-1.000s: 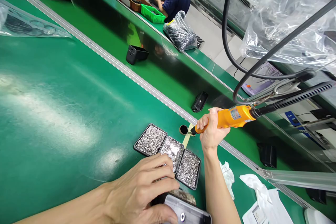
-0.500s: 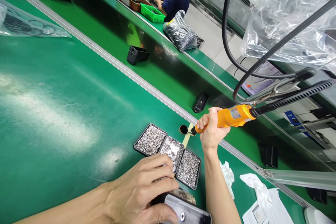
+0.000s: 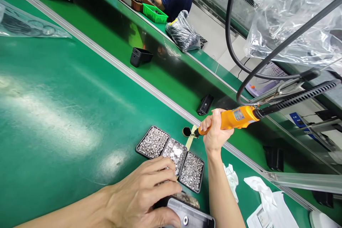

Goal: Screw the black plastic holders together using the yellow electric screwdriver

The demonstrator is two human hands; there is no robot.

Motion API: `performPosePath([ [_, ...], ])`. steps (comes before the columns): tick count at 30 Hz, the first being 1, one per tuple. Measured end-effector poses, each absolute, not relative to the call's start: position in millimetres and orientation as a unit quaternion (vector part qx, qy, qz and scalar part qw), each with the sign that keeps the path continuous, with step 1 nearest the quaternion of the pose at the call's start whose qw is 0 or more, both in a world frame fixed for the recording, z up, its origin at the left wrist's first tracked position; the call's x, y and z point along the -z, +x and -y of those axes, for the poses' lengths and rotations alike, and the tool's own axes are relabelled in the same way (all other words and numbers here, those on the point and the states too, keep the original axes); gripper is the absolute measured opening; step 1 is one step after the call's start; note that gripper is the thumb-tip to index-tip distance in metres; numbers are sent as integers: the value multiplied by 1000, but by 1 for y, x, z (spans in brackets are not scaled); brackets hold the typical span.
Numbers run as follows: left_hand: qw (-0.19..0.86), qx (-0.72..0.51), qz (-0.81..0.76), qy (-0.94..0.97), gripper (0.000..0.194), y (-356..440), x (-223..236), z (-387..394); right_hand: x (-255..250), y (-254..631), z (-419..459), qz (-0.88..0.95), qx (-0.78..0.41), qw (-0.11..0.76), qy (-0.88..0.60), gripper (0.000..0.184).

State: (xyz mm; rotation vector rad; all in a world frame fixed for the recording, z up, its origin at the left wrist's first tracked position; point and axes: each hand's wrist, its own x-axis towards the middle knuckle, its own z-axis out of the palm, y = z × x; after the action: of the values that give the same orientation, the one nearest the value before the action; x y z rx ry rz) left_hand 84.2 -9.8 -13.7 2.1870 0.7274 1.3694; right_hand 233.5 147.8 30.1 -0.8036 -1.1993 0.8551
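Observation:
My right hand is wrapped round an orange electric screwdriver, held nearly level with its tip over a small round dark piece on the green belt. A black cable runs off its back end to the right. My left hand lies on a grey flat part at the bottom edge, thumb along its near side and fingers curled over its far edge, fingertips by the screw trays. Three black trays of small silver screws sit just beyond it.
A metal rail divides the near bench from the conveyor, where black housings lie. White cloths lie at the right. Another person in a dark blue top works by coloured bins far back. A plastic bag lies at the left.
My hands and the screwdriver have hardly moved. The far person's hand has moved left over the brown bin, and the black housings on the conveyor have shifted slightly right.

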Motion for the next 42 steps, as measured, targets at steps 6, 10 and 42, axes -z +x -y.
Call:
performPosePath([
  [6, 222, -495, -266, 797, 40, 84, 13, 10, -31, 233, -148, 535, -374, 666, -362, 32],
  [10, 222, -495, -263, 798, 39, 84, 12, 9, -31, 233, -148, 536, -373, 665, -363, 32],
  [42, 209, -417, -260, 845, 31, 78, 12, 16, -93, 271, 31, 532, -489, 601, -343, 11],
])
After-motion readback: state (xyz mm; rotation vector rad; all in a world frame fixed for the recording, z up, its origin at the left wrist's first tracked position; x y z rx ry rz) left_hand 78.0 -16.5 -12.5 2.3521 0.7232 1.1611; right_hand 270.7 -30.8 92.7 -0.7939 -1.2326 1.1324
